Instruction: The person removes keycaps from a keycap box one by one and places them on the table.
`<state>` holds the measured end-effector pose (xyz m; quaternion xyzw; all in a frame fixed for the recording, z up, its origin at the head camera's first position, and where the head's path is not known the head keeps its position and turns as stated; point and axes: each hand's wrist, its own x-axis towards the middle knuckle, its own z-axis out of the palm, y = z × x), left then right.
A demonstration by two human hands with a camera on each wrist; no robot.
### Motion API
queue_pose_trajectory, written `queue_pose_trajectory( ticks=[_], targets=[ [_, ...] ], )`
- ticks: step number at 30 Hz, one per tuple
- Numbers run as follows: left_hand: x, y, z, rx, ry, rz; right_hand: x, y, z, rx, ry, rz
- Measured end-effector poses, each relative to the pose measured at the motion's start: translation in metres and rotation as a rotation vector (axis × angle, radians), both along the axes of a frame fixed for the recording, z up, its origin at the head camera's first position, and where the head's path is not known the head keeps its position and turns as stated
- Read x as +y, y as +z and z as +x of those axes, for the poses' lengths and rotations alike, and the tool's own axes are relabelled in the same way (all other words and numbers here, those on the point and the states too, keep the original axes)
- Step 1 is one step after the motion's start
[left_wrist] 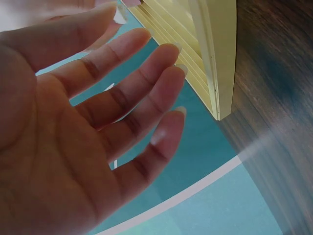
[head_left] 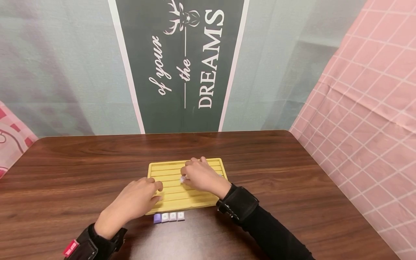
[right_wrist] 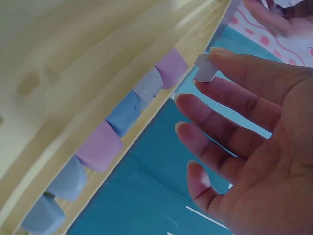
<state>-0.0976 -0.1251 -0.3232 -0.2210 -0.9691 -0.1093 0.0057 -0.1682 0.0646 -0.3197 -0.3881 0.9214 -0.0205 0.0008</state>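
A small white keycap (right_wrist: 206, 69) is pinched between the thumb and index finger of my right hand (head_left: 202, 176), over the yellow ridged tray (head_left: 172, 168). In the right wrist view, a row of keycaps (right_wrist: 100, 147) in pink, pale blue and white sits along one groove of the tray beside that hand; my right hand hides most of this row in the head view. My left hand (head_left: 138, 196) hovers at the tray's left edge with loosely bent fingers and nothing in them, its palm and spread fingers (left_wrist: 156, 90) showing in the left wrist view.
Just in front of the tray, a short row of keycaps lies on the dark wooden table (head_left: 292, 202): a purple keycap (head_left: 157, 218) at the left end and paler ones (head_left: 173, 216) beside it. A printed curtain (head_left: 175, 108) hangs behind the table, a pink checked cloth (head_left: 373, 108) at the right.
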Motion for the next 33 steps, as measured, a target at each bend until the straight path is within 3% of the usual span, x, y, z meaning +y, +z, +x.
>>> queue_pose_trajectory(
  ticks=[13, 33],
  targets=[
    [-0.001, 0.001, -0.001, 0.014, -0.006, -0.001, 0.020, 0.008, 0.011, -0.003, 0.008, -0.118],
    [0.004, 0.004, 0.002, 0.014, -0.018, 0.004, 0.030, 0.013, 0.031, 0.017, 0.040, -0.088]
  ],
)
